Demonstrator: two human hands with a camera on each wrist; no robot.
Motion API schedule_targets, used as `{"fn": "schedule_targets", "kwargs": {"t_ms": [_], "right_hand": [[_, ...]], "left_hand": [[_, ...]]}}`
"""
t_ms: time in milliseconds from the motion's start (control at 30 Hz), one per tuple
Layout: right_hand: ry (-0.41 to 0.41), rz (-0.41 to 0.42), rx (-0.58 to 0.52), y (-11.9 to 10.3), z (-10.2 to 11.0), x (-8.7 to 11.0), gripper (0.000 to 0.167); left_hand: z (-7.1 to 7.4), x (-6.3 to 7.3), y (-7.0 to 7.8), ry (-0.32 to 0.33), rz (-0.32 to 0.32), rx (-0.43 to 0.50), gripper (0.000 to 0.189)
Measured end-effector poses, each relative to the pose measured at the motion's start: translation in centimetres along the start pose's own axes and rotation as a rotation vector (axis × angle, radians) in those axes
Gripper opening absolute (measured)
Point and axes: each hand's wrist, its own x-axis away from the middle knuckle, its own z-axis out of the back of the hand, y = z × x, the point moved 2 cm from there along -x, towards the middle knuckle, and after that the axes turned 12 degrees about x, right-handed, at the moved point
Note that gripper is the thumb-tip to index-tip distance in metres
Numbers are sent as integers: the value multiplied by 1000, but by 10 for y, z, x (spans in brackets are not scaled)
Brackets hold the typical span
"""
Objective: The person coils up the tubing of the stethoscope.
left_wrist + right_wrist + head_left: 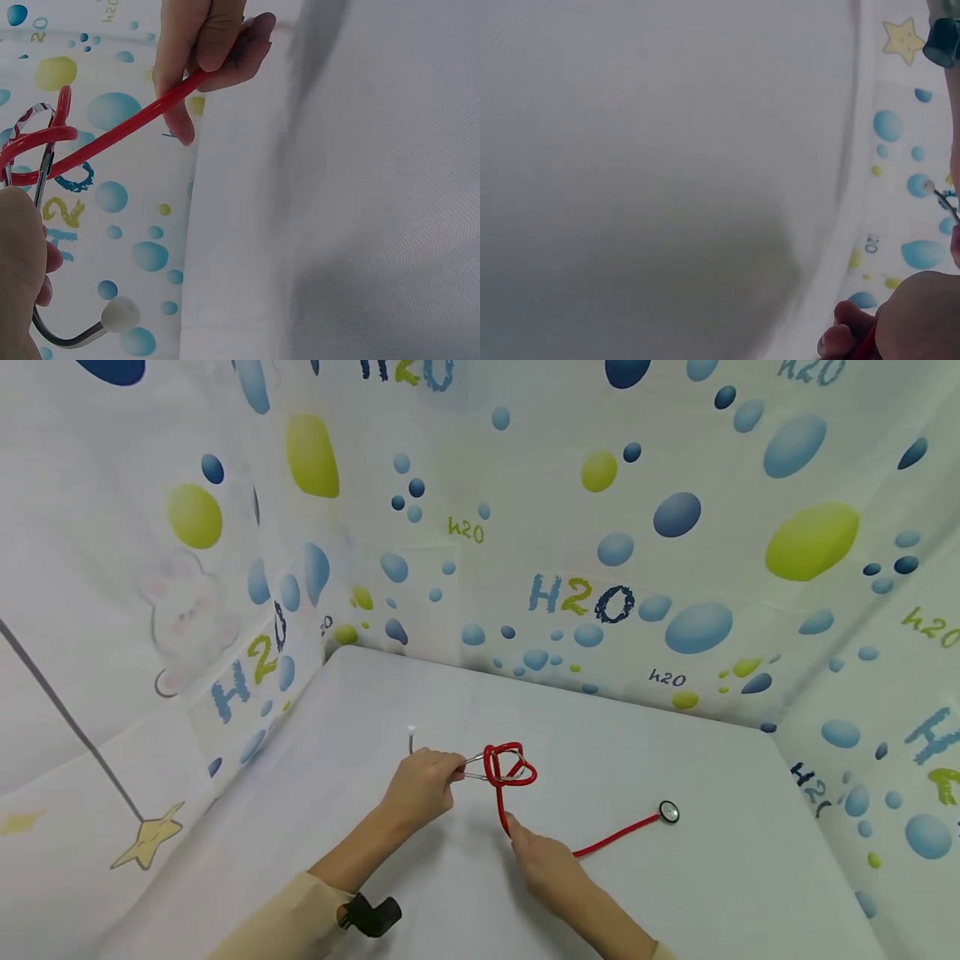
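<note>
A stethoscope with red tubing (500, 802) is held up over the white table by both hands. My left hand (424, 785) grips its metal ear tubes (474, 768), and a white eartip (121, 314) sticks out past that hand. Red tubing loops around the metal tubes just beyond the left fingers. Below and to the right, my right hand (546, 864) pinches the tubing between thumb and fingers, as the left wrist view (214, 45) also shows. From there the tube runs right to the round chest piece (669, 812).
The white tabletop (750, 877) spreads under the hands. A curtain (525, 527) printed with bubbles and letters stands behind and at both sides. A black wrist camera (372, 916) sits on the left forearm.
</note>
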Motion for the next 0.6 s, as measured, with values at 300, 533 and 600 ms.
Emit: {"fn": "schedule_targets", "kwargs": {"t_ms": [300, 533, 600], "right_hand": [[-88, -16, -76, -16, 15, -4, 26], [-70, -66, -94, -14, 32, 1, 9], [-76, -83, -99, -12, 36, 1, 12]], "left_hand": [[0, 5, -4, -18, 40, -22, 17], [-1, 13, -11, -139, 180, -50, 13], [-1, 15, -13, -181, 229, -44, 12]]}}
